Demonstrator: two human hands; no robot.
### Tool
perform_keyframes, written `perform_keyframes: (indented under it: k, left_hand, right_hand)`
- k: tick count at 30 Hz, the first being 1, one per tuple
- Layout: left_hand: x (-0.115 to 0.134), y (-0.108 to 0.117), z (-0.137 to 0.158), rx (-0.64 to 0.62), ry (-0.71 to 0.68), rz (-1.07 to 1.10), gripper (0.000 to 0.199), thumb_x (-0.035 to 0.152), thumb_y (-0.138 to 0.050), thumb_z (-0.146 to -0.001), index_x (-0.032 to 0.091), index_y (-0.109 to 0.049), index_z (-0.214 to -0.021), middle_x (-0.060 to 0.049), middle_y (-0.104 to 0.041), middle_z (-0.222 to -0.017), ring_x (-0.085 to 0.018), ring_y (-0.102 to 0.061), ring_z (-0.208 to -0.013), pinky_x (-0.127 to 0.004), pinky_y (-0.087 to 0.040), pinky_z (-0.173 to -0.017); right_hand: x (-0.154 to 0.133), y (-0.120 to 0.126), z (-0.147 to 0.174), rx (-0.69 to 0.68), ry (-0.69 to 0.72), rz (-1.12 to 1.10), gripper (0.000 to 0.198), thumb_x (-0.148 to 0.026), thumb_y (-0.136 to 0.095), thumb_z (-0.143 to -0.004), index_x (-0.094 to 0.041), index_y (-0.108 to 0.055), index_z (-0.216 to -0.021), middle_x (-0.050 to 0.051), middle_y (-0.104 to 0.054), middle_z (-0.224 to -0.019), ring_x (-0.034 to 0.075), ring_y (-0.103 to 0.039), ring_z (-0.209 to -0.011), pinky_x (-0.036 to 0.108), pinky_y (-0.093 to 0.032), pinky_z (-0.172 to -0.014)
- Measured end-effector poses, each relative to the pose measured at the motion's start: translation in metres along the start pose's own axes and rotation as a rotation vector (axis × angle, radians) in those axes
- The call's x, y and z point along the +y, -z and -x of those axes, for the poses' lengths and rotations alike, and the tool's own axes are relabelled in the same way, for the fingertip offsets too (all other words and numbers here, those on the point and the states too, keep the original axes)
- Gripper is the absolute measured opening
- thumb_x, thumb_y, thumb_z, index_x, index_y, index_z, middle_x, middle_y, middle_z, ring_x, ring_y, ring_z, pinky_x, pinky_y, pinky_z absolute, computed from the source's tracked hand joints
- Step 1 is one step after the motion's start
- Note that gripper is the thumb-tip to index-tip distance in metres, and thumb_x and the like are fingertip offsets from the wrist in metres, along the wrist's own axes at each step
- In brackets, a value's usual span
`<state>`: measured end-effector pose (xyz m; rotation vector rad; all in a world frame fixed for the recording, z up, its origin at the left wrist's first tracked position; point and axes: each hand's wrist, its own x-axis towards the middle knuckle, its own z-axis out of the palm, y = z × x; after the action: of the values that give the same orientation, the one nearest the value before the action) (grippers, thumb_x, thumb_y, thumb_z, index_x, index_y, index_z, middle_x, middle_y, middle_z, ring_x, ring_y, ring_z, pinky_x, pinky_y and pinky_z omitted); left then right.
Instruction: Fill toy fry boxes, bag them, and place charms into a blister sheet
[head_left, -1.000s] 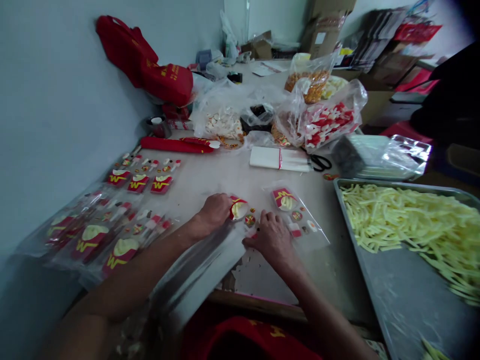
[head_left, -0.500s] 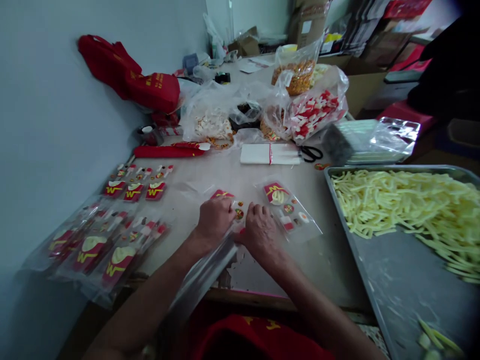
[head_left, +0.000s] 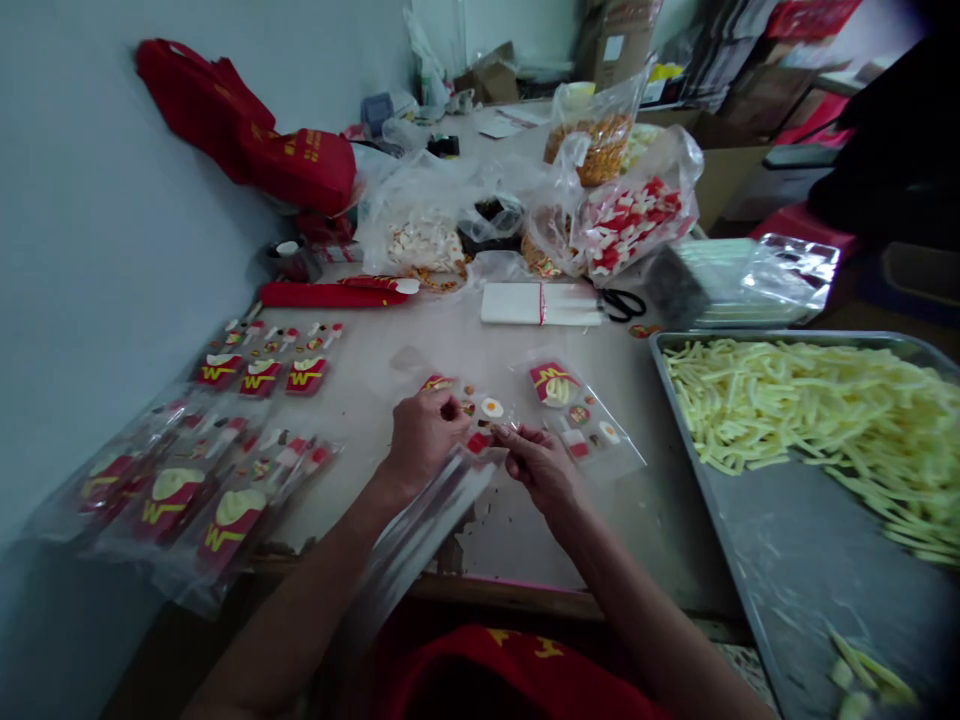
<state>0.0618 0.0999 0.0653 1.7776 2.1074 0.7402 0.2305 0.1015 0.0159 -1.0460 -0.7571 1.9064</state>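
Observation:
Between my hands is a clear plastic bag (head_left: pixel 493 408) holding small toy food pieces: a fried egg, a red piece and part of a red fries box. My left hand (head_left: pixel 426 440) is closed on the bag's left side, fingers curled. With thumb and fingers pinched, my right hand (head_left: pixel 541 466) grips the bag's right edge. A long strip of clear plastic (head_left: pixel 420 535) trails from the bag toward the table's front edge. Just right of my hands lies another filled bag (head_left: pixel 589 425) with a red and yellow fries box and small pieces.
Several filled bags (head_left: pixel 169 495) lie in rows at the left. A metal tray (head_left: pixel 765 545) of yellow toy fries (head_left: pixel 810 400) stands at the right. Farther back are scissors (head_left: pixel 622 305), a white stack (head_left: pixel 510 303) in a red band and a bag of red-and-white pieces (head_left: pixel 634 225).
My right hand has shifted right and turned, uncovering the fried egg piece and the bag's edge. My left hand has moved slightly left, still on the bag.

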Motion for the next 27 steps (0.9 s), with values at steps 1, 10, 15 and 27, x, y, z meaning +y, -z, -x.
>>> perform_keyframes:
  k: [1,10,15,27]
  left_hand:
    - [0.003,-0.002,0.004,0.0,-0.004,0.027,0.006,0.02,-0.063,-0.077,0.021,-0.066,-0.071,-0.003,-0.069,-0.076,-0.016,-0.058,-0.071,-0.026,-0.042,-0.069]
    - [0.019,-0.006,0.028,0.082,-0.144,0.131,0.019,0.015,-0.054,-0.087,0.023,-0.07,-0.091,-0.006,-0.072,-0.104,-0.02,-0.064,-0.1,-0.032,-0.047,-0.096]
    - [-0.031,0.0,0.02,0.098,-0.061,0.066,0.025,0.029,-0.055,-0.093,0.021,-0.065,-0.115,-0.008,-0.069,-0.106,-0.018,-0.064,-0.091,-0.03,-0.047,-0.09]
    - [-0.087,-0.018,0.005,-0.265,0.04,0.005,0.021,0.038,-0.081,-0.074,0.02,-0.07,-0.075,-0.004,-0.07,-0.082,-0.019,-0.062,-0.077,-0.029,-0.039,-0.068]
  right_hand:
    - [0.001,-0.006,-0.002,0.019,0.014,-0.004,0.037,-0.046,-0.084,-0.063,-0.015,-0.07,-0.077,0.004,-0.069,-0.073,0.004,-0.038,-0.04,0.022,-0.015,-0.038]
    - [-0.009,-0.047,-0.024,-0.085,0.07,-0.052,0.03,-0.042,-0.081,-0.064,-0.018,-0.064,-0.07,-0.006,-0.051,-0.056,0.006,-0.038,-0.045,0.021,-0.025,-0.043]
    - [-0.021,-0.035,-0.057,0.039,0.136,0.049,0.032,-0.041,-0.082,-0.067,-0.018,-0.062,-0.073,-0.005,-0.055,-0.059,0.005,-0.038,-0.043,0.02,-0.024,-0.039]
    - [-0.093,-0.012,-0.064,0.198,0.172,1.055,0.01,-0.016,-0.068,-0.078,-0.015,-0.07,-0.087,0.01,-0.067,-0.067,0.022,-0.062,-0.057,0.032,-0.043,-0.056]
